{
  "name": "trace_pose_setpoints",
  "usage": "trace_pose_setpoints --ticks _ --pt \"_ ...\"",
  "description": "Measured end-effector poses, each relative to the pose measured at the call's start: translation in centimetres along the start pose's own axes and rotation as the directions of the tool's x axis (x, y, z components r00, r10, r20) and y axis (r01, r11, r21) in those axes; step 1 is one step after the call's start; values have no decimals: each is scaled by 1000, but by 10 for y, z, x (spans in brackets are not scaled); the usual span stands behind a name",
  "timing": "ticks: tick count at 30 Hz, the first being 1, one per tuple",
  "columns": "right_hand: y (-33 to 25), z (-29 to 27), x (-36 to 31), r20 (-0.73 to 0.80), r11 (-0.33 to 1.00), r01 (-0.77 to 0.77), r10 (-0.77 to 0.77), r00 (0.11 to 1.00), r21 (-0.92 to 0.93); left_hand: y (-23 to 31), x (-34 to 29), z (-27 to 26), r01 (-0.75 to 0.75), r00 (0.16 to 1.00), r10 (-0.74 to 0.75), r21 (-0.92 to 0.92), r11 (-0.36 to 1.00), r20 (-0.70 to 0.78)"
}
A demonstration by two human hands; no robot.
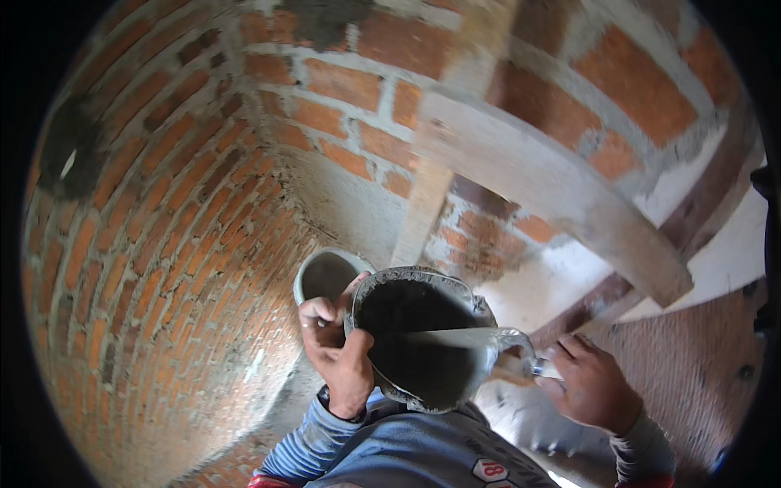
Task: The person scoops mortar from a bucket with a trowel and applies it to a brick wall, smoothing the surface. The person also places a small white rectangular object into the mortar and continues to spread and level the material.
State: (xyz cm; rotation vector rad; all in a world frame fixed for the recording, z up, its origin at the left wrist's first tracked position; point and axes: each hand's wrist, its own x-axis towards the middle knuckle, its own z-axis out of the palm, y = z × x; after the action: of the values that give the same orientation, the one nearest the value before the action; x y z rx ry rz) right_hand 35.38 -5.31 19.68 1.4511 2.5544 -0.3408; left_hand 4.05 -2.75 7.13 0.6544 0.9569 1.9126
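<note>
My left hand (340,351) grips the near-left rim of a round, mortar-crusted bucket (404,275), thumb over the edge and fingers outside. Dark grey wet mortar (407,302) lies inside it. My right hand (592,384) is closed around the handle of a trowel (457,337), at the right of the bucket. Its metal blade reaches leftward over the rim into the bucket, above or against the mortar; which of the two I cannot tell.
A second pale bucket (304,268) stands below, behind my left hand. Brick walls (187,191) rise at left and ahead, meeting in a corner. A wooden plank (553,183) slants across an upright wooden post (423,213). Fresh dark mortar patches (75,150) mark the left wall.
</note>
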Motion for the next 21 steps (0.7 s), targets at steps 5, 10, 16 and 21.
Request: trace_pose_setpoints --ticks 5,10,16,21 --pt "-25 79 9 137 951 -210 183 974 227 -1 -32 33 -86 981 82 15 996 176" --pt "-24 95 15 175 889 -100 23 984 447 -1 -35 43 -108 986 82 185 977 143" --pt "-10 76 15 74 945 -107 88 993 310 -4 -37 48 -127 991 113 243 962 68" --pt "-25 58 26 73 985 38 -51 996 166 -5 -34 47 -140 979 105 200 970 174"
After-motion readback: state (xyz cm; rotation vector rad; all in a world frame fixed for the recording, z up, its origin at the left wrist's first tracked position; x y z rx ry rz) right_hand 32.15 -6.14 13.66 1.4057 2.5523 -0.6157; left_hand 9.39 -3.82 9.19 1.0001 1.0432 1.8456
